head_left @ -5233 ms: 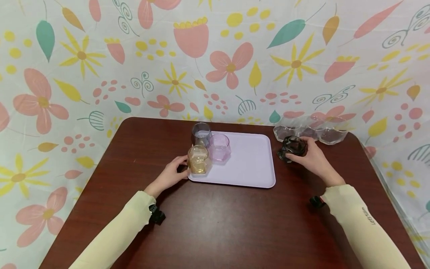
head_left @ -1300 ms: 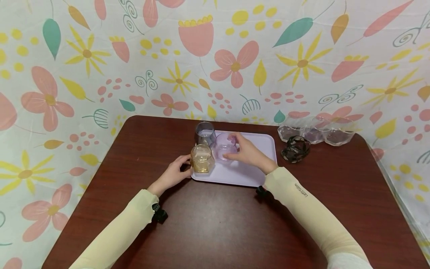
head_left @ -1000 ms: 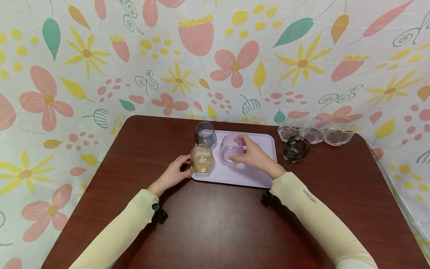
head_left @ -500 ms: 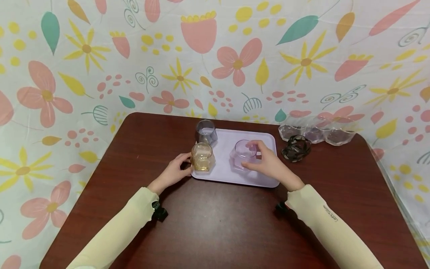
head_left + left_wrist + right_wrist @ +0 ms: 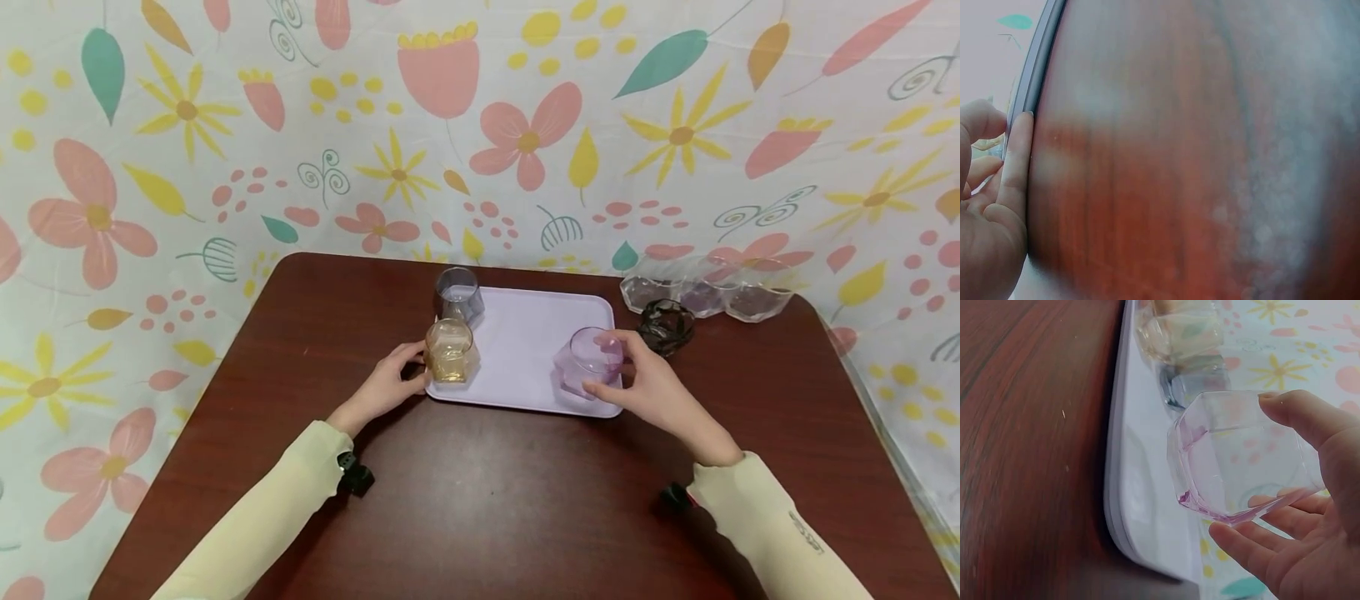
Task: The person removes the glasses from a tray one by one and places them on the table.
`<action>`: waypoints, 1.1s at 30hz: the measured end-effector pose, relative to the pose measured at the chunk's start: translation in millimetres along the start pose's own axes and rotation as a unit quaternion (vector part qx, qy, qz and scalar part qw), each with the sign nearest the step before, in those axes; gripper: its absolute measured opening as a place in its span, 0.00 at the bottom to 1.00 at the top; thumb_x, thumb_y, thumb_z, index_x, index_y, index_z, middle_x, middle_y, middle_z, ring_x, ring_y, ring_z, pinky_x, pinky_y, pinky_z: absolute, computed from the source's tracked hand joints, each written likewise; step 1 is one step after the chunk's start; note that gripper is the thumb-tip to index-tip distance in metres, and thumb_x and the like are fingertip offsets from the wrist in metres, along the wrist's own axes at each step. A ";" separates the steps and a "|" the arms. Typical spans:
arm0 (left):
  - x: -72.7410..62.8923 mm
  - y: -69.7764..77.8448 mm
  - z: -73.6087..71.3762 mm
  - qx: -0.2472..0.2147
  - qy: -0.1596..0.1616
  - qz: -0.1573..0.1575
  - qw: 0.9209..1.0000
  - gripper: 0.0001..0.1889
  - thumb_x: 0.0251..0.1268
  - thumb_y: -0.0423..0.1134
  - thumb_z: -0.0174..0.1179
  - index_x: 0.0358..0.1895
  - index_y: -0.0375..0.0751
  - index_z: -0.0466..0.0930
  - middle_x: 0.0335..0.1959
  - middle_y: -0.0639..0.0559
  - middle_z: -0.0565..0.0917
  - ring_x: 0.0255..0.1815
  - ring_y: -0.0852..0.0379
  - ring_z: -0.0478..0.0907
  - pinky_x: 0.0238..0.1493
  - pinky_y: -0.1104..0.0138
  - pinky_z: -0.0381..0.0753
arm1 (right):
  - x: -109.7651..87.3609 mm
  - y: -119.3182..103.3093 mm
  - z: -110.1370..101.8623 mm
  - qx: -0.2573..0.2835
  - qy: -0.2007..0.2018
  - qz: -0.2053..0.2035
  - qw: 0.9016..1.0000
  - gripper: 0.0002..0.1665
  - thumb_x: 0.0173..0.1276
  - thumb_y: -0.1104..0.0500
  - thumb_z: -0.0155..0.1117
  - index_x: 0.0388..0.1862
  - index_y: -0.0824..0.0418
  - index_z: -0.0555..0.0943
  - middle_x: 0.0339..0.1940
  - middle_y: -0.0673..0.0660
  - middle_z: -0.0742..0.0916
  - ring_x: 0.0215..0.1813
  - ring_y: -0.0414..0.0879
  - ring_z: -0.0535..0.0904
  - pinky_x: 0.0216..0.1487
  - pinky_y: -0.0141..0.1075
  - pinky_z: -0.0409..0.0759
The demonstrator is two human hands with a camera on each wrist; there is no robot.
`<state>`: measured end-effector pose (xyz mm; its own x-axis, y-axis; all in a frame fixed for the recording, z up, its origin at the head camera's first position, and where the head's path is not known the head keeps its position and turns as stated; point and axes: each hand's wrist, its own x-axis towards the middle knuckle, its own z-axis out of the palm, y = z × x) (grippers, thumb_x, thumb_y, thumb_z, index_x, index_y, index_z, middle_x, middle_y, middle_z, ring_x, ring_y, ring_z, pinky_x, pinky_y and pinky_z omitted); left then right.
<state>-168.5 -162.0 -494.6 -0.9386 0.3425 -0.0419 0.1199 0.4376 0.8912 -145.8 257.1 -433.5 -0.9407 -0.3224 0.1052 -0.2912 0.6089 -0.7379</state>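
Fingers [image 5: 1241, 549] hidden from head view hold pink glass [image 5: 1225, 465].

- left hand [image 5: 991, 215] at left edge, fingers gripping pale tray [image 5: 1036, 56] at its rim
- red-brown table [image 5: 1166, 162] fills most of view, glossy, blurred
- green patch [image 5: 1015, 22] upper left, on whitish background
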 end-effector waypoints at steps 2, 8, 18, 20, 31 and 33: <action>-0.9 -0.8 0.1 -0.002 0.000 0.001 1.000 0.33 0.70 0.28 0.62 0.77 0.31 0.66 0.69 0.34 0.73 0.65 0.39 0.76 0.43 0.66 0.89 | -6.5 0.5 -5.6 -0.006 0.009 -0.003 1.000 0.42 0.60 0.58 0.83 0.67 0.62 0.69 0.59 0.66 0.82 0.48 0.57 0.86 0.50 0.41 0.88; -3.4 -1.6 0.5 -0.009 0.004 0.003 1.000 0.32 0.70 0.28 0.62 0.76 0.31 0.67 0.68 0.33 0.73 0.65 0.38 0.76 0.42 0.66 0.89 | -22.8 -0.3 -21.3 -0.017 0.028 0.002 0.999 0.43 0.58 0.58 0.84 0.67 0.61 0.69 0.53 0.65 0.83 0.45 0.56 0.86 0.42 0.21 0.80; -2.3 0.5 1.6 -0.014 0.006 0.006 1.000 0.32 0.69 0.27 0.63 0.76 0.31 0.68 0.68 0.33 0.73 0.65 0.37 0.76 0.42 0.67 0.89 | -45.3 6.7 -39.9 -0.026 0.049 0.019 0.998 0.46 0.58 0.58 0.84 0.69 0.62 0.68 0.60 0.65 0.81 0.54 0.63 0.85 0.46 0.16 0.77; -1.9 0.2 2.0 -0.014 0.005 0.006 1.000 0.32 0.69 0.27 0.62 0.76 0.30 0.67 0.68 0.33 0.73 0.66 0.37 0.75 0.42 0.67 0.89 | -50.5 9.4 -43.9 -0.032 0.054 0.022 0.998 0.46 0.57 0.58 0.84 0.70 0.61 0.68 0.60 0.64 0.80 0.54 0.57 0.84 0.47 0.15 0.77; -1.1 -1.0 2.6 -0.017 0.006 0.002 1.000 0.32 0.69 0.26 0.62 0.76 0.30 0.67 0.68 0.33 0.73 0.66 0.37 0.75 0.42 0.67 0.89 | -75.1 26.2 -64.6 -0.041 0.097 0.054 0.993 0.45 0.60 0.59 0.82 0.70 0.62 0.66 0.61 0.61 0.78 0.52 0.17 0.70 0.50 0.09 0.68; -0.6 -1.2 2.9 -0.017 0.005 0.003 1.000 0.32 0.69 0.26 0.62 0.76 0.30 0.67 0.68 0.33 0.73 0.66 0.37 0.75 0.42 0.67 0.89 | -79.2 30.7 -68.3 -0.043 0.100 0.064 0.992 0.44 0.61 0.59 0.82 0.70 0.62 0.66 0.61 0.61 0.77 0.51 0.17 0.70 0.47 0.10 0.70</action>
<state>-167.1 -160.3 -496.9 -0.9412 0.3364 -0.0314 0.1149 0.4063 0.9065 -92.1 350.9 -418.9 -0.9841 -0.0929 0.1514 -0.1728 0.6976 -0.6954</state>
